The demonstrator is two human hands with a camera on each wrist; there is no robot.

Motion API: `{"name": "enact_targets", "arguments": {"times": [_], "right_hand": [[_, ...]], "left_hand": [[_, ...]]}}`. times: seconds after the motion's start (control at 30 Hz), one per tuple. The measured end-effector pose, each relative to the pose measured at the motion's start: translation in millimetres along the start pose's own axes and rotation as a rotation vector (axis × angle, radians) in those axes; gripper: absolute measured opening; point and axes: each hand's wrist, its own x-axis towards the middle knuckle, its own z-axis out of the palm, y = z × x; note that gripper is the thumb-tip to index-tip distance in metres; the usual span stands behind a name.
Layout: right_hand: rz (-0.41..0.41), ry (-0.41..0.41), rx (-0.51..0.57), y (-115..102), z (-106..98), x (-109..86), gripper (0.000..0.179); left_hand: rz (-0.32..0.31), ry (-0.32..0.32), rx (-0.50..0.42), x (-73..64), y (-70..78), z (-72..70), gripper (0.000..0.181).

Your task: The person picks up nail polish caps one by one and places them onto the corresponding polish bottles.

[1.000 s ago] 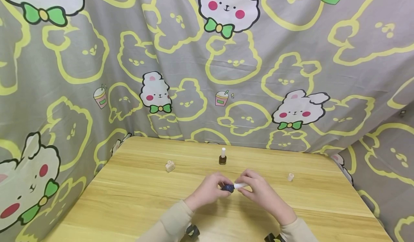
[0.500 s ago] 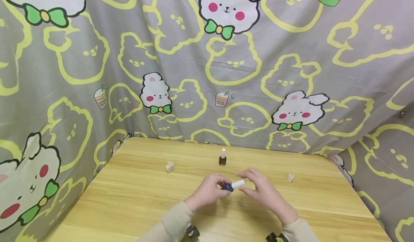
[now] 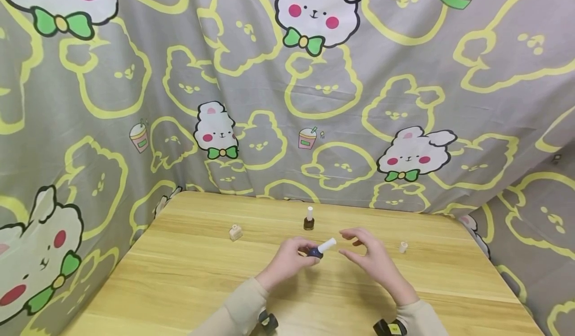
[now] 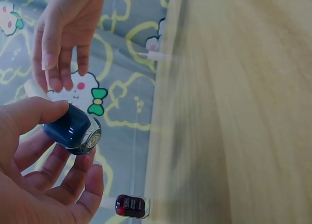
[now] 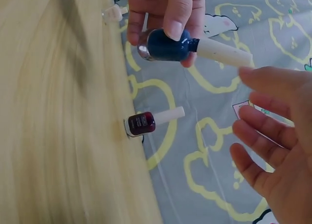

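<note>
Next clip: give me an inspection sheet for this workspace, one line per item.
Surface: pale wooden table, light grain.
Job's things: blue nail polish bottle with white cap, held tilted above the table.
Clutter: dark red bottle upright at the back; pale bottle to the left; small pale bottle to the right.
Hands: left hand grips the blue bottle's body; right hand is apart from the cap, fingers relaxed, holding nothing.
Cables: nothing seen.
Surroundings: grey cartoon-bunny cloth draped behind and around the table.
</note>
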Motion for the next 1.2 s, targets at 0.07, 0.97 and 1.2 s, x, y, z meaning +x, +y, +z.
{"name": "enact_targets", "arguments": {"times": [0.07,0.97,1.2], "right_hand": [[0.046,0.022,0.063,2.0,1.3,-0.5,0.039],[0.478,0.171,0.7,3.0,30.2,3.3,0.033],[0.459,0.15,0.671,3.3,29.5,2.9,0.029]], "left_hand": [[-0.012,0.011,-0.022,1.7,0.6,-0.1,0.024],[-0.01,0.049,-0.075,22.0,-0.6,21.0,0.025],[0.021,0.035,-0.06,20.5,-3.2,22.3,0.024]]}}
